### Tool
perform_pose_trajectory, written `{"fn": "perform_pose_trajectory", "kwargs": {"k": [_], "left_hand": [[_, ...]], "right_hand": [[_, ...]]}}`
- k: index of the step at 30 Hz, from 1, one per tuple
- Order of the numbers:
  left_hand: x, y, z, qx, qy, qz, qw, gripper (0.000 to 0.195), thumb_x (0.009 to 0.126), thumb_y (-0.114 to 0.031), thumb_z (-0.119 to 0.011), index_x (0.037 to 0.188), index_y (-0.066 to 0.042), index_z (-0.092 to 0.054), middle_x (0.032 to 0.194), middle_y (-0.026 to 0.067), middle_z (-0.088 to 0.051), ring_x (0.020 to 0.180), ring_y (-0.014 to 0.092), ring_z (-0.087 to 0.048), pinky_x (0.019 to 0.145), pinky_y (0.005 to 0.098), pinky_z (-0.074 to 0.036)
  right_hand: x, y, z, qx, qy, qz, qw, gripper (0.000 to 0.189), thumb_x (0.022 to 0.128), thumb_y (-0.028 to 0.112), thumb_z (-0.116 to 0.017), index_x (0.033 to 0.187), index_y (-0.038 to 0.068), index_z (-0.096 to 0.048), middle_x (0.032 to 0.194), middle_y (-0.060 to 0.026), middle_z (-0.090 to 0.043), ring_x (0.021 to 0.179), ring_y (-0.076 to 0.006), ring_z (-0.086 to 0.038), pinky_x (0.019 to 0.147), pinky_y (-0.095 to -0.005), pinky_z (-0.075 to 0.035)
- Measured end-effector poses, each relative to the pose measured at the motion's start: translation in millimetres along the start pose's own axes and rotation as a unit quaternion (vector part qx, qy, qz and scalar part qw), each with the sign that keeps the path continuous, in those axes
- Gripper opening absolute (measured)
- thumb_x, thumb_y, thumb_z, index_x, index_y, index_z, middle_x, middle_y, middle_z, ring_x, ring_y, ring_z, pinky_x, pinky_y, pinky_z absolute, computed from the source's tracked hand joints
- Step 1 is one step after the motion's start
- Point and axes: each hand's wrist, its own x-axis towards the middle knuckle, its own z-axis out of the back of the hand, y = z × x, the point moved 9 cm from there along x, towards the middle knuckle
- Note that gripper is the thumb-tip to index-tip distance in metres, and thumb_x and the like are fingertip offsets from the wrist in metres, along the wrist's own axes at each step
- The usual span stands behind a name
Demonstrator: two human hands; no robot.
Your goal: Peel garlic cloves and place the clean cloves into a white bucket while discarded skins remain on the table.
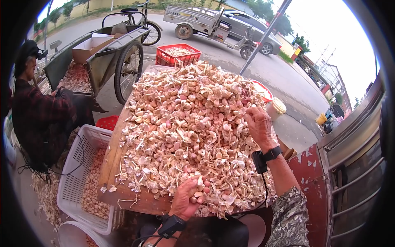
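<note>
A wooden table (115, 151) stands before me, heaped with loose garlic cloves and papery husks. The garlic pile (188, 114) covers most of the tabletop. At the near edge my left hand (186, 196) is palm up, its fingers curled around several garlic cloves (197, 195). My right hand (259, 127) is over the right side of the heap, with its fingers bent and drawn together. Its fingertips are close to the husks, and whether they pinch a clove cannot be made out. Both wrists carry strapped black devices with cables.
Left of the table stands a white plastic crate (69, 185) with cloves inside, above a white tub (77, 234). Another person (40, 114) sits beside a cart (105, 58). Beyond the table are a red crate (179, 55) and a lidded bucket (276, 108). A red panel (311, 176) borders the right.
</note>
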Motion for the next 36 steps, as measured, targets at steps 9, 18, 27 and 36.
{"fn": "perform_pose_trajectory", "kwargs": {"k": [9,18,27,36], "left_hand": [[3.9,-1.6,-2.6,0.0,0.011,0.003,1.0,0.025,0.088,-0.009,-0.052,0.11,0.004,-0.049,0.092,0.0125,-0.057,0.074,0.016,-0.059,0.047,0.0204,-0.045],[5.2,0.7,-0.1,-0.045,0.048,0.001,0.998,0.02,0.09,-0.008,-0.055,0.107,0.001,-0.054,0.087,0.0112,-0.061,0.067,0.015,-0.059,0.046,0.0218,-0.043],[4.7,-0.1,0.1,-0.043,0.036,-0.001,0.998,0.02,0.09,-0.008,-0.055,0.108,0.001,-0.054,0.086,0.0113,-0.061,0.065,0.015,-0.058,0.046,0.0221,-0.042],[7.9,-0.3,0.9,-0.039,0.038,0.001,0.999,0.02,0.09,-0.009,-0.056,0.107,0.001,-0.055,0.086,0.0118,-0.061,0.065,0.015,-0.058,0.045,0.0223,-0.042]], "right_hand": [[43.9,-24.0,-60.2,-0.135,0.086,0.002,0.987,0.019,0.08,0.017,-0.051,0.094,0.007,-0.06,0.091,-0.0143,-0.058,0.088,-0.0341,-0.059,0.075,-0.0445,-0.046],[-4.5,-1.2,-51.8,-0.082,0.231,0.065,0.967,0.023,0.072,0.012,-0.055,0.092,0.006,-0.065,0.091,-0.0146,-0.064,0.083,-0.0317,-0.061,0.074,-0.0402,-0.047],[-47.5,12.1,-45.8,0.098,0.333,0.027,0.937,0.02,0.077,0.019,-0.061,0.079,-0.001,-0.059,0.058,-0.0129,-0.048,0.054,-0.0211,-0.05,0.054,-0.0337,-0.042],[-51.6,-10.7,-28.9,0.147,0.227,-0.017,0.963,0.018,0.083,0.018,-0.065,0.089,0.001,-0.063,0.076,-0.0063,-0.058,0.07,-0.0178,-0.055,0.065,-0.0318,-0.045]]}}
